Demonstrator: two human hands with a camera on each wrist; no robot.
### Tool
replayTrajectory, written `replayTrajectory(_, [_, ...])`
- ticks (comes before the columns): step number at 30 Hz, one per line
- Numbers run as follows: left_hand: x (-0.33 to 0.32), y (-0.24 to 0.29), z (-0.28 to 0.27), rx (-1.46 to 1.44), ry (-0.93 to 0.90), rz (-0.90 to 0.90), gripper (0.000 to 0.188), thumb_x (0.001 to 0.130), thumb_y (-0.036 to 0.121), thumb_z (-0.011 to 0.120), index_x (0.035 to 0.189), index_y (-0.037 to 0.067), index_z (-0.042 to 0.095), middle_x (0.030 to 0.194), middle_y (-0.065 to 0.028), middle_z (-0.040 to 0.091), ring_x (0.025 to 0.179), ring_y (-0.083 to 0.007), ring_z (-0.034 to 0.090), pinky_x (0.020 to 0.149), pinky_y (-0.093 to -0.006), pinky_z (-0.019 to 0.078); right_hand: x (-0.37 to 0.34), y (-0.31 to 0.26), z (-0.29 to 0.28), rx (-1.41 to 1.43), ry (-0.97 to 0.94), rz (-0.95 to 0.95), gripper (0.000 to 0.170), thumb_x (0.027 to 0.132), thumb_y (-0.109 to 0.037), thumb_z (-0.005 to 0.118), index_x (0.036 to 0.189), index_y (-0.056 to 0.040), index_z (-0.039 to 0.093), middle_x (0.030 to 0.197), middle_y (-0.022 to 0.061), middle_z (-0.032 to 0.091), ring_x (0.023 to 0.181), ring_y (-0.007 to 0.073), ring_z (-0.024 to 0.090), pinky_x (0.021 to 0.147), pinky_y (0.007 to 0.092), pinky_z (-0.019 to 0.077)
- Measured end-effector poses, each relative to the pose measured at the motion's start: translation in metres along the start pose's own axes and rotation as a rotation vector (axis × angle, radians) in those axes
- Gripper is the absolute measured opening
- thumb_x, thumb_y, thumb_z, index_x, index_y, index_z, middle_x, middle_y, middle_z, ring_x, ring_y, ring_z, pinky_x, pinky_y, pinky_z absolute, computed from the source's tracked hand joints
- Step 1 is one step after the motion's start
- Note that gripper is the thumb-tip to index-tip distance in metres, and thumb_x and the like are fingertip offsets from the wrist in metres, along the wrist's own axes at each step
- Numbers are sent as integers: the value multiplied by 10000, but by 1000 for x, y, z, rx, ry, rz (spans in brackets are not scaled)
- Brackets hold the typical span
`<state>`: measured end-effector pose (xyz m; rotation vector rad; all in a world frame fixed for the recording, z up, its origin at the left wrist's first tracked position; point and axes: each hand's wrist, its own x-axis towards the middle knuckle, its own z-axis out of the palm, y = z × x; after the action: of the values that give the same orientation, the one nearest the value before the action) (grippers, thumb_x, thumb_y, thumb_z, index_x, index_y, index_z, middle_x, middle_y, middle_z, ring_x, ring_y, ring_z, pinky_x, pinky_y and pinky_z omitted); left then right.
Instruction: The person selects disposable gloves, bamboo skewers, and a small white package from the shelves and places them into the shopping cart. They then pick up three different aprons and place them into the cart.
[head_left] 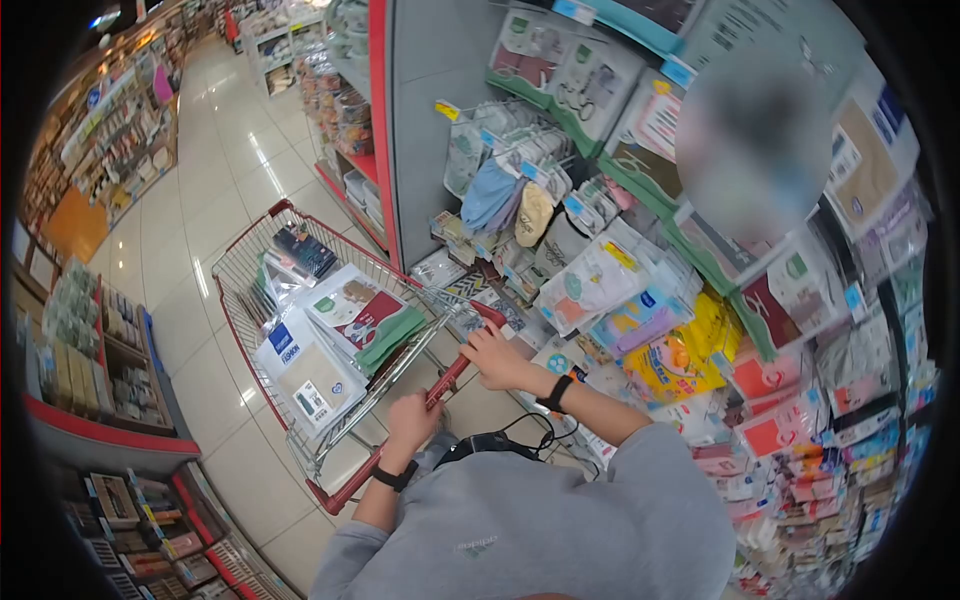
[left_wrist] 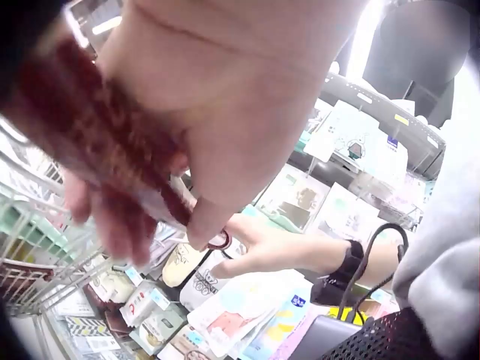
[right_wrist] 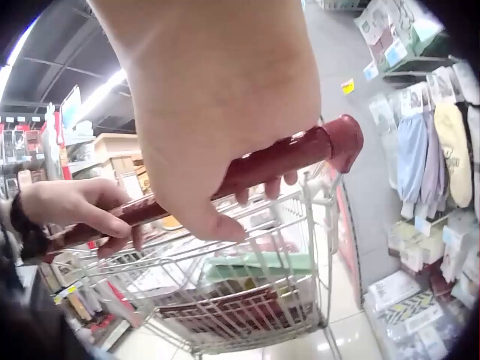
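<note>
Both hands are on the dark red push handle (head_left: 452,378) of a wire shopping cart (head_left: 235,335). The left hand (head_left: 411,422) grips the middle of the bar. In the left wrist view its fingers curl around the handle (left_wrist: 82,124). The right hand (head_left: 494,358) holds the bar close to its right end, and the right wrist view shows its fingers and thumb wrapped around it. Inside the cart lie a flat white packet with a blue label (head_left: 300,365), a packet with a red and green front (head_left: 372,312) and a dark box (head_left: 306,250).
Packed hanging goods fill the rack on the right, including yellow packets (head_left: 680,355) and blue sleeves (head_left: 490,200). A grey pillar (head_left: 430,150) stands ahead. Low shelves (head_left: 110,440) line the left. A tiled aisle (head_left: 210,140) runs forward.
</note>
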<state>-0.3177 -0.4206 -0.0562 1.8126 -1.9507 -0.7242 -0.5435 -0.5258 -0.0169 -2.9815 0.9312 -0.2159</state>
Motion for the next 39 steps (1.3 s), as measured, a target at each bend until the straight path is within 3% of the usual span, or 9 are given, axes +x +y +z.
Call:
replayTrajectory(3, [-47,-4,-23,45,-4,-148,525,933,500,531,863,2,680,718,-231,651,719,-411,651,668,-497,502,-8,-10,29,75,157,116,402,619,-208,748,980,-71,633,977,104,557,1076,285,527,1013,427,374])
replayTrajectory(5, [-89,-21,-38,116,54,-263,627,979,542,420,801,-8,664,707,-257,644,741,-428,656,688,-503,507,-11,-15,42,87,116,113,388,614,-236,754,956,-80,654,876,95,600,1013,277,551,967,419,392])
replayTrajectory(11, [-181,-105,-62,226,-29,-605,786,957,638,340,734,-19,708,749,-280,656,774,-426,667,740,-506,500,-15,-47,47,69,-93,203,155,613,-166,724,730,-68,697,741,142,664,828,327,653,839,449,478])
replayTrajectory(20, [-232,-134,-71,423,159,-502,751,937,605,387,680,-19,716,710,-265,659,748,-408,674,751,-470,508,-28,-93,49,139,-37,145,134,621,-151,675,731,-85,712,696,171,663,700,360,671,629,470,528])
replayTrajectory(26, [-247,-146,-82,422,174,-480,746,941,602,372,706,-9,729,731,-269,666,756,-412,676,747,-477,508,-30,-94,49,120,-142,197,182,631,-200,655,758,-87,721,743,162,685,738,364,681,672,459,544])
replayTrajectory(31, [-268,-134,-99,354,-2,-425,870,859,772,387,729,-18,727,751,-250,684,807,-405,687,775,-461,521,-38,-112,32,-21,-226,258,238,650,-236,662,788,-50,717,812,188,706,793,342,702,736,435,563])
replayTrajectory(35, [-284,-123,-117,428,-154,-394,876,700,857,517,747,13,748,777,-228,705,791,-362,703,669,-405,535,-48,-145,18,-45,-215,286,250,644,-250,646,773,-47,717,808,182,705,783,350,696,732,442,559])
replayTrajectory(36, [-283,-135,-115,450,-188,-425,779,669,784,630,770,21,752,796,-216,711,784,-346,708,665,-406,546,-51,-153,15,-33,-198,289,249,638,-251,642,763,-50,719,802,179,704,782,352,694,722,448,558])
replayTrajectory(39, [-289,-179,-99,526,-85,-431,683,658,696,708,775,24,748,791,-200,713,767,-337,712,693,-412,559,-57,-173,19,-27,-191,308,240,629,-247,644,751,-55,721,779,173,702,757,350,694,701,447,557])
